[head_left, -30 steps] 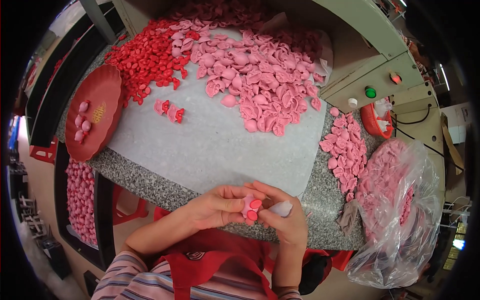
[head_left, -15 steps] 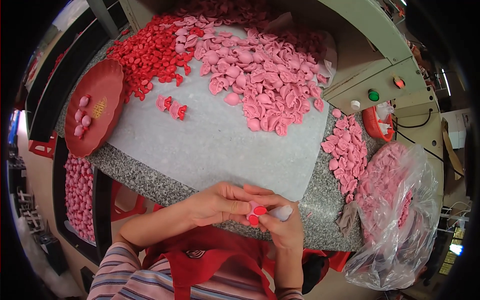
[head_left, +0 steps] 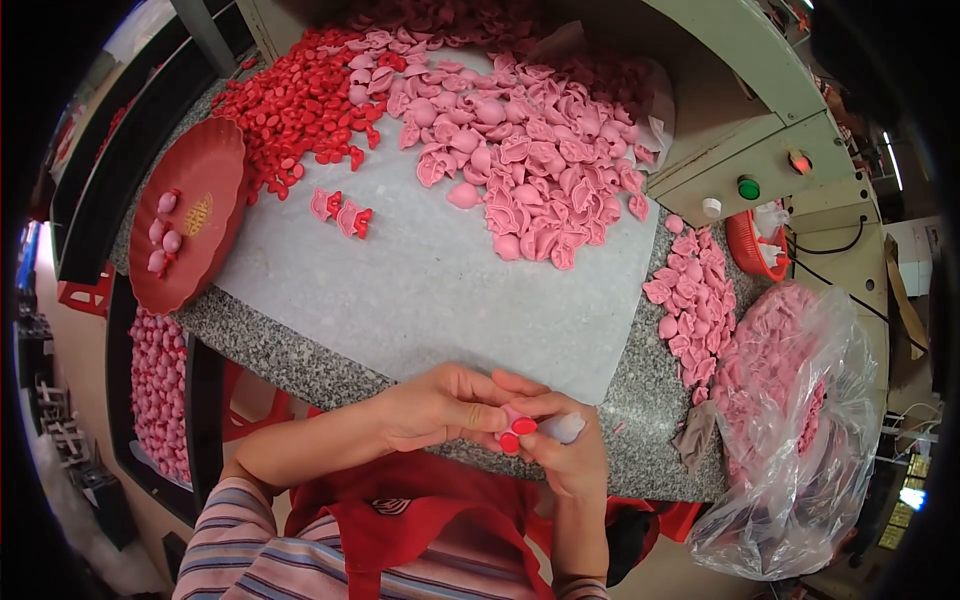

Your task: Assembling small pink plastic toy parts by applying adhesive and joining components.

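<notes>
Left hand pinched the pink-and-red piece at lower centre of frame, above the counter, while right hand gripped a whitish bottle, thumb against the piece; light, even pressure with red parts level seemed advisable.

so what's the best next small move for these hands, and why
Probably press the red ends gently with the right hand: its fingers are right beside them, while the left hand grips the pink piece they sit on. Go lightly, I'd say, as the right hand also holds a whitish object.
</notes>
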Motion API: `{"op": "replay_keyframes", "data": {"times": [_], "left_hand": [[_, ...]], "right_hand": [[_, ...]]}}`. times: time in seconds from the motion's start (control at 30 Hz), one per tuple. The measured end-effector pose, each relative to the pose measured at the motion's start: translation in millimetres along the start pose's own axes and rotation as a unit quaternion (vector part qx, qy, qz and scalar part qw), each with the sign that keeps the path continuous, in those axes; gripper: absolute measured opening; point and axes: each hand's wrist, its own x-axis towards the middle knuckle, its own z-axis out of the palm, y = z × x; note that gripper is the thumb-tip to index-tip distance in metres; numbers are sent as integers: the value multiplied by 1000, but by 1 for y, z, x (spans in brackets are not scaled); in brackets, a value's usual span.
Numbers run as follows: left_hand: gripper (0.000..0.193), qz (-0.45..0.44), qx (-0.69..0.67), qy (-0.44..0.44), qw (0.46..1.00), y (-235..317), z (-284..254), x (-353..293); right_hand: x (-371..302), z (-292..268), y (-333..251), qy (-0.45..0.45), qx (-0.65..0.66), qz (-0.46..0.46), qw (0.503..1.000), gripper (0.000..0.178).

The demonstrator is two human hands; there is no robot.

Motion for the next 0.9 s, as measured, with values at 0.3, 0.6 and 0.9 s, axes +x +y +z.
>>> {"op": "replay_keyframes", "data": {"times": [0.3, 0.6, 0.9], "left_hand": [[31, 6, -20, -42, 999, -3, -2, 2], [28, -3, -110, -70, 991, -18, -14, 4], [33, 84, 148, 170, 971, -4, 19, -4]], "right_hand": [[0, 9, -2, 41, -15, -22, 999, 25], [-4, 15, -11, 62, -60, 38, 996, 29], [-5, 17, 1, 118, -57, -62, 989, 27]]}}
